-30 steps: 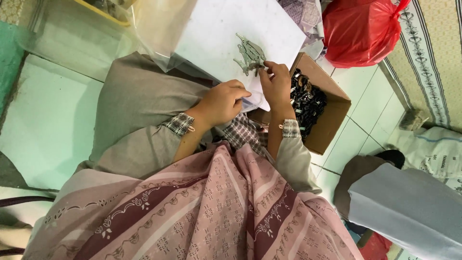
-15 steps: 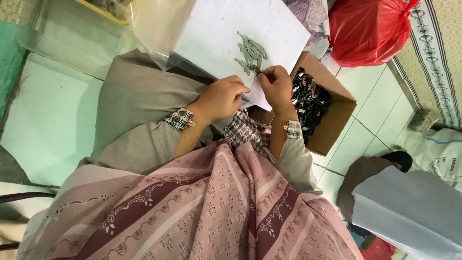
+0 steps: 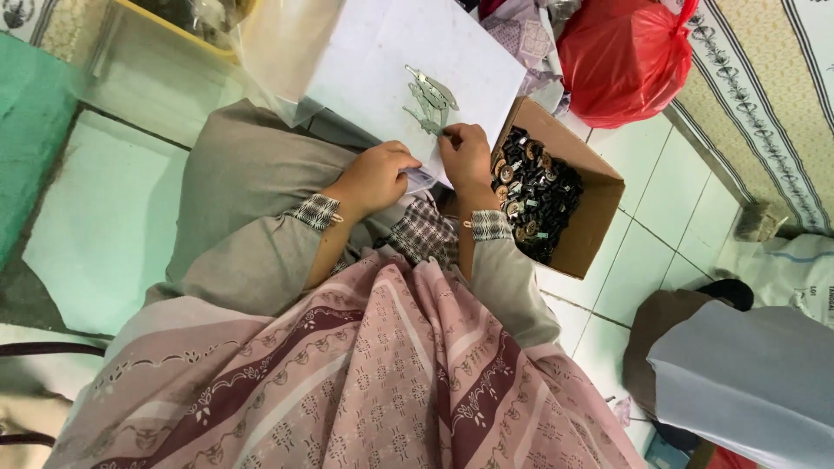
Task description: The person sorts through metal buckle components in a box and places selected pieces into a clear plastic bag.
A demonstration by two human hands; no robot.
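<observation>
Seen from the head camera, looking down over a pink patterned shawl (image 3: pixel 347 382) and a lap covered in grey-brown cloth (image 3: pixel 243 182). On the lap, a white sheet of paper (image 3: pixel 391 52), serving as a work surface. On the far part of the sheet, a small cluster of flat grey metal pieces (image 3: pixel 432 97), long and narrow, lying one just beside another. Right hand (image 3: pixel 466 156) at the near edge of that cluster, fingers curled and pinched together on the nearest metal piece (image 3: pixel 427 128), touching it at the fingertips. Left hand (image 3: pixel 375 176) just beside the right one, at the near edge of the sheet, fingers bent and closed loosely; something small and pale under the fingertips, but cannot tell if gripped or only pressed. Both wrists in grey sleeves with checked cuffs (image 3: pixel 316 211). Immediately right of the right hand, an open cardboard box (image 3: pixel 595 221), filled with many small dark and brassy parts (image 3: pixel 532 195). Farther right, on the pale tiled floor (image 3: pixel 643 208), a tied red plastic bag (image 3: pixel 630 56). At the lower right corner, another person (image 3: pixel 738 365) in grey clothing, well apart from the hands.
</observation>
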